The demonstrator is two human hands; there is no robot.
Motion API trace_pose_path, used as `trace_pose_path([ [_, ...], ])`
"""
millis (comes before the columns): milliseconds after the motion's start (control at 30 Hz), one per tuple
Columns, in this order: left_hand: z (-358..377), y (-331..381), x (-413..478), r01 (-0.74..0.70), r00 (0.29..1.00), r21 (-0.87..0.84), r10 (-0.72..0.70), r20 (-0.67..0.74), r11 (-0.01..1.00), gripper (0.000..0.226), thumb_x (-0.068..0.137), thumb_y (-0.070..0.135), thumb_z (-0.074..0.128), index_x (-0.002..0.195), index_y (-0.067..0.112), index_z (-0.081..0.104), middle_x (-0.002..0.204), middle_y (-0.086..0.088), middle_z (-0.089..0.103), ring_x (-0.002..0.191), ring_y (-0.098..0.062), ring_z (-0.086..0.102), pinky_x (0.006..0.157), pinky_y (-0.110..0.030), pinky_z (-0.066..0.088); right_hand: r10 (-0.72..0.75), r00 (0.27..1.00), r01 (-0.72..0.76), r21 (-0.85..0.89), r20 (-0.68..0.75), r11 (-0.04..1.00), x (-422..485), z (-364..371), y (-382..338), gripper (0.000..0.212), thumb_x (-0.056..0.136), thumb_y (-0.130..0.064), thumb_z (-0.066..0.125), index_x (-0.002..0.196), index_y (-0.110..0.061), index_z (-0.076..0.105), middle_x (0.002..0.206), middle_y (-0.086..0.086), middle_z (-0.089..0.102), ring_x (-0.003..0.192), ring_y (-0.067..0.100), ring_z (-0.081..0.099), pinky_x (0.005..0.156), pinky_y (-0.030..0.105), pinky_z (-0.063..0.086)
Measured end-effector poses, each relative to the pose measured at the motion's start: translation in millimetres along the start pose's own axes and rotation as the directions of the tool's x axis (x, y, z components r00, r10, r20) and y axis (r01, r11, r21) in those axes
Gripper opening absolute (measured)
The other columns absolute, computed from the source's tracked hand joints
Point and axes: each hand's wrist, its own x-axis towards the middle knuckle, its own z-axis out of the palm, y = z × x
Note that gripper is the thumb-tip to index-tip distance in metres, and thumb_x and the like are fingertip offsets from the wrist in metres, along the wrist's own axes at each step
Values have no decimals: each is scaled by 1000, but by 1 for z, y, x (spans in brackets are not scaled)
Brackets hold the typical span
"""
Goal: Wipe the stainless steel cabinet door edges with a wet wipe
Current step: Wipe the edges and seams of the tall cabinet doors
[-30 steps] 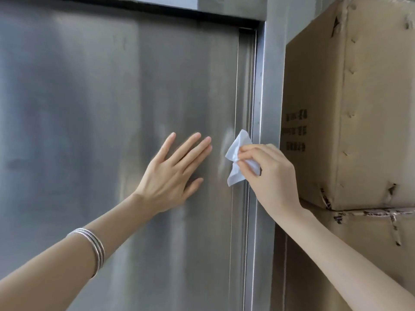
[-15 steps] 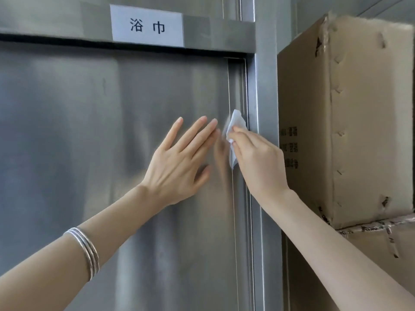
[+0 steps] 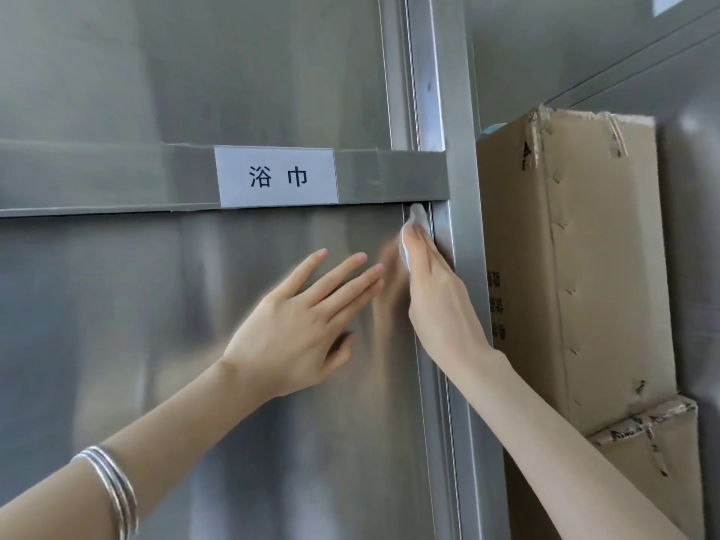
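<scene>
A brushed stainless steel cabinet door (image 3: 156, 344) fills the left and middle of the view. My right hand (image 3: 436, 294) presses a white wet wipe (image 3: 417, 222) against the door's right edge, at its top corner just under the horizontal frame bar (image 3: 97, 177). Most of the wipe is hidden under my fingers. My left hand (image 3: 300, 325) lies flat on the door face with fingers straight and spread, just left of my right hand. A set of silver bangles sits on my left wrist.
A white label (image 3: 276, 176) with two black characters is fixed to the frame bar. The vertical steel frame post (image 3: 459, 111) runs beside the door edge. Taped cardboard boxes (image 3: 576, 267) are stacked close to the right of the post.
My right hand has slid the wipe up the door's right edge to its top corner. My left hand stayed flat on the door. The view has tilted upward.
</scene>
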Motion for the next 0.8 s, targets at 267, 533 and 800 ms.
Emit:
trace_pose_path([
  [267,0,0,0,13,999,-63,-16,-46,998,59,89,31,41,145,11,44,153,0,37,142,-20,35,116,-48,30,-1,1000,4,256,-13,967,-13,11,5,52,101,-15,31,150,-11,13,158,-4,3,139,-5,3,113,11,10],
  [533,-4,0,-2,145,987,-111,-152,-60,983,62,84,26,45,141,1,45,153,-6,38,142,-22,33,117,-43,25,77,997,-70,239,-20,968,5,22,-3,56,101,-28,27,149,-16,1,157,-6,-2,137,-5,-7,107,3,-7],
  [800,-4,0,-3,136,989,-97,-140,-35,986,66,82,27,47,142,1,44,154,-7,37,143,-23,33,117,-44,26,107,994,-92,295,-32,951,18,18,-2,55,101,-30,27,150,-16,6,158,-5,5,140,-1,0,103,-1,-8],
])
